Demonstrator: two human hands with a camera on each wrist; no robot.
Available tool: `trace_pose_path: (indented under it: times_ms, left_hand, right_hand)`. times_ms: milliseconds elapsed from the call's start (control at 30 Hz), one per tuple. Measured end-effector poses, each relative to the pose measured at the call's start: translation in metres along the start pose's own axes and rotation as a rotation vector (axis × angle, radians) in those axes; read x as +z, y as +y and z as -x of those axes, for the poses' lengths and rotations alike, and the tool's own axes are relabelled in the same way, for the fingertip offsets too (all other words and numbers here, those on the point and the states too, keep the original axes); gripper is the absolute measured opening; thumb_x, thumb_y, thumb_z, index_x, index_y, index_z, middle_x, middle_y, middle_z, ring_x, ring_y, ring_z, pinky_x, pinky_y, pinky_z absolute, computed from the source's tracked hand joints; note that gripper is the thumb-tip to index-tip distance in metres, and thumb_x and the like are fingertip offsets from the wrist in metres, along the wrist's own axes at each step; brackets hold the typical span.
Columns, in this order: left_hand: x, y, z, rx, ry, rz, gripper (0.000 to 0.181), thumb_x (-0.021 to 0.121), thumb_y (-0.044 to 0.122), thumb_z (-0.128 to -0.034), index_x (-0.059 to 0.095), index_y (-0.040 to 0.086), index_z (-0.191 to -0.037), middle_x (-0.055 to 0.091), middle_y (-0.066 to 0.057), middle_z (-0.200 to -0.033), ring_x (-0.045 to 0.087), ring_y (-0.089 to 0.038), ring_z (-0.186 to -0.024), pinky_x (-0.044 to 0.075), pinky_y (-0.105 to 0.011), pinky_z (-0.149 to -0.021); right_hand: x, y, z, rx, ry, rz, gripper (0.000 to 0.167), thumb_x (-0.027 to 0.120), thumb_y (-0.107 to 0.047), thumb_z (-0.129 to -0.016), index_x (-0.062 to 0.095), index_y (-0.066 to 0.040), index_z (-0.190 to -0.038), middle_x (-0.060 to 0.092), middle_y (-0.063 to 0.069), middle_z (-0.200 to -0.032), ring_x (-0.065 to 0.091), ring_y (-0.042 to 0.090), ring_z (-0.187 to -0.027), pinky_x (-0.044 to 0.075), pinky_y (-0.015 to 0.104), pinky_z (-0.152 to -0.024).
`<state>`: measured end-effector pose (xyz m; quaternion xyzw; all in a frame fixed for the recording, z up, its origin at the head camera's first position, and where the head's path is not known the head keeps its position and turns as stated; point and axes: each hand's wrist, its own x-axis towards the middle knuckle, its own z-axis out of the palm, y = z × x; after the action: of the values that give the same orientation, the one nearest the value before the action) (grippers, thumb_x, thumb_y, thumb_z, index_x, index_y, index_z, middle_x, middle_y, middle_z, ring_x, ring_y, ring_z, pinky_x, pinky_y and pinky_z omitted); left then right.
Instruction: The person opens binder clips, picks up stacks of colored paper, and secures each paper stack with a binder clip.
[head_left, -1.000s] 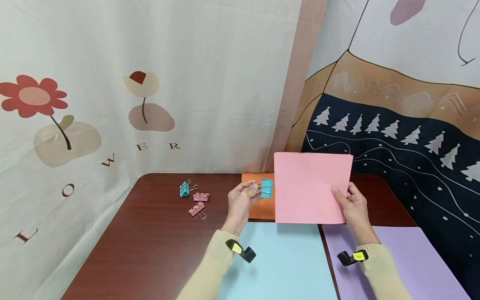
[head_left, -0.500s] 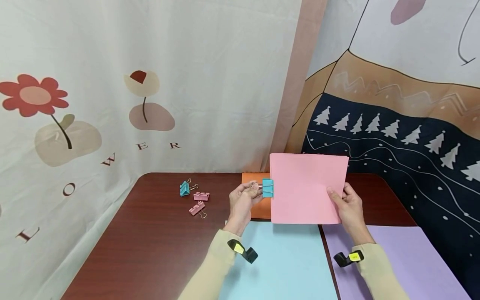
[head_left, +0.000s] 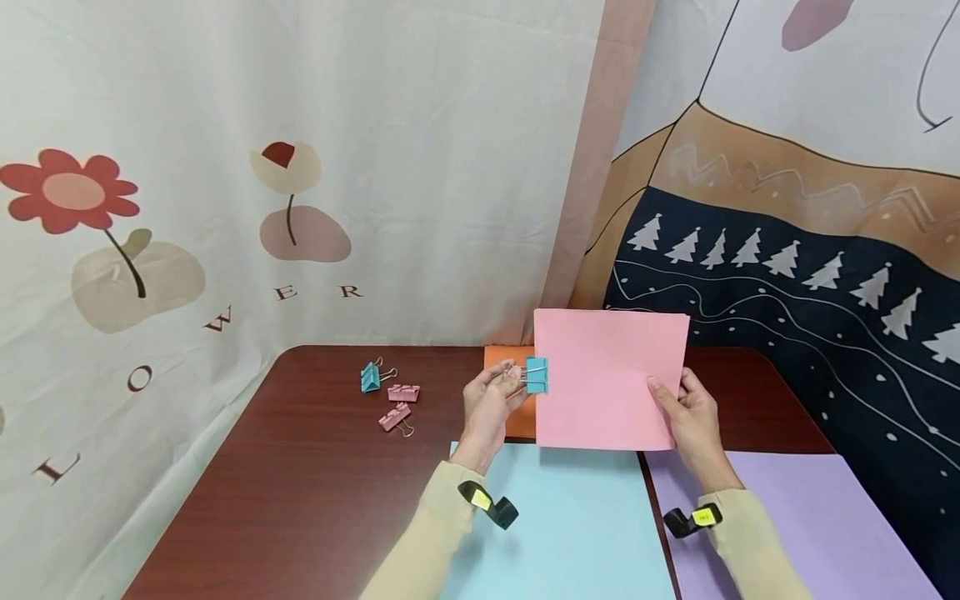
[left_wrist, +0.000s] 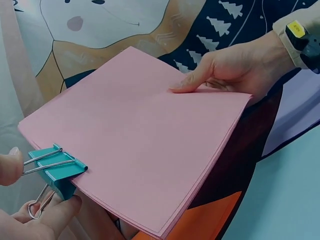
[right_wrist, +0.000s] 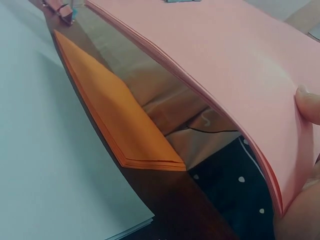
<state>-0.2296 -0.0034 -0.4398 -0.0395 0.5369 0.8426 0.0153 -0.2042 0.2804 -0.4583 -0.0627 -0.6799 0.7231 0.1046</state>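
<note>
A stack of pink paper (head_left: pixel 592 383) is held up above the table, its broad face toward the head camera. My right hand (head_left: pixel 688 417) pinches the stack near its lower right edge, thumb on the front face. At the left edge sits a teal binder clip (left_wrist: pixel 59 169), its body over the paper's edge. My left hand (head_left: pixel 489 408) holds the clip by its wire handles, which stand apart between thumb and fingers in the left wrist view. Behind the pink stack lies a stack of orange paper (right_wrist: pixel 112 112), partly covered in the head view.
Another teal binder clip (head_left: pixel 371 377) and two pink binder clips (head_left: pixel 403 393) lie on the brown table (head_left: pixel 315 483) at left. Light blue paper (head_left: pixel 562 525) and purple paper (head_left: pixel 810 508) lie in front. Printed curtains (head_left: pixel 420 167) hang behind the table.
The pink stack has moved left with my right hand, so its left edge is now inside the teal clip. My left hand has shifted only slightly to the right.
</note>
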Motion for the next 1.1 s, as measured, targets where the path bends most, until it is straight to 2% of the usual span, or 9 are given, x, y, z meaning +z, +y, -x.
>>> trace_pose_path:
  times_ms: [133,300,467,600,667,800,900,1100]
  left_hand:
    - [-0.001,0.001,0.0,-0.006,-0.035,0.007,0.04,0.07,0.016,-0.098,0.06,-0.005,-0.131,0.07,-0.004,-0.105,0.072,-0.013,-0.092,0.062,-0.033,-0.091]
    - [-0.002,0.004,-0.001,-0.022,-0.091,-0.018,0.039,0.077,0.02,-0.0926,0.063,-0.001,-0.122,0.07,-0.004,-0.102,0.073,-0.016,-0.09,0.062,-0.036,-0.094]
    - [0.0,0.009,-0.003,-0.053,-0.133,-0.085,0.035,0.078,0.022,-0.0914,0.063,0.003,-0.116,0.069,-0.006,-0.106,0.074,-0.017,-0.095,0.061,-0.036,-0.095]
    - [0.004,0.012,-0.007,-0.082,-0.163,-0.133,0.043,0.08,0.025,-0.0905,0.061,0.001,-0.121,0.069,-0.01,-0.111,0.075,-0.017,-0.097,0.061,-0.036,-0.096]
    - [0.006,0.013,-0.009,-0.097,-0.175,-0.165,0.051,0.081,0.027,-0.09,0.059,-0.001,-0.126,0.07,-0.011,-0.112,0.075,-0.019,-0.097,0.061,-0.036,-0.095]
    - [0.012,0.012,-0.014,-0.118,-0.193,-0.227,0.052,0.081,0.029,-0.0899,0.058,-0.001,-0.126,0.074,-0.013,-0.112,0.077,-0.022,-0.097,0.062,-0.036,-0.093]
    - [0.017,0.012,-0.018,-0.135,-0.22,-0.253,0.047,0.081,0.028,-0.0897,0.06,0.0,-0.121,0.075,-0.015,-0.11,0.077,-0.024,-0.097,0.062,-0.037,-0.093]
    - [0.026,0.014,-0.023,-0.158,-0.29,-0.362,0.046,0.082,0.035,-0.0877,0.064,0.004,-0.117,0.077,-0.012,-0.106,0.077,-0.023,-0.098,0.061,-0.034,-0.095]
  right_hand:
    - [0.0,-0.001,0.0,0.006,0.003,0.011,0.024,0.071,-0.029,-0.097,0.059,-0.022,-0.117,0.076,-0.014,-0.082,0.072,0.005,-0.068,0.061,0.027,-0.056]
    - [-0.005,-0.005,0.0,0.032,0.034,0.056,0.026,0.072,-0.031,-0.097,0.06,-0.024,-0.119,0.075,-0.014,-0.08,0.071,0.005,-0.066,0.061,0.028,-0.056]
    - [-0.012,-0.011,-0.002,0.048,0.058,0.16,0.029,0.072,-0.038,-0.096,0.06,-0.026,-0.12,0.073,-0.018,-0.079,0.068,0.004,-0.064,0.061,0.027,-0.055]
    - [-0.02,-0.017,-0.005,0.042,0.061,0.271,0.032,0.069,-0.042,-0.097,0.059,-0.025,-0.123,0.071,-0.023,-0.079,0.064,0.003,-0.063,0.058,0.026,-0.054]
    - [-0.024,-0.02,-0.007,0.05,0.066,0.326,0.04,0.068,-0.046,-0.097,0.058,-0.022,-0.128,0.07,-0.025,-0.079,0.063,0.004,-0.064,0.058,0.026,-0.055]
    - [-0.033,-0.027,-0.011,0.065,0.073,0.435,0.057,0.066,-0.054,-0.096,0.054,-0.016,-0.136,0.067,-0.028,-0.078,0.061,0.006,-0.065,0.057,0.027,-0.055]
    - [-0.042,-0.031,-0.015,0.06,0.074,0.489,0.062,0.065,-0.057,-0.095,0.053,-0.013,-0.137,0.066,-0.029,-0.077,0.061,0.006,-0.064,0.056,0.027,-0.054]
    - [-0.059,-0.038,-0.022,0.044,0.061,0.535,0.063,0.066,-0.059,-0.094,0.053,-0.013,-0.135,0.063,-0.03,-0.076,0.06,0.006,-0.063,0.056,0.028,-0.054]
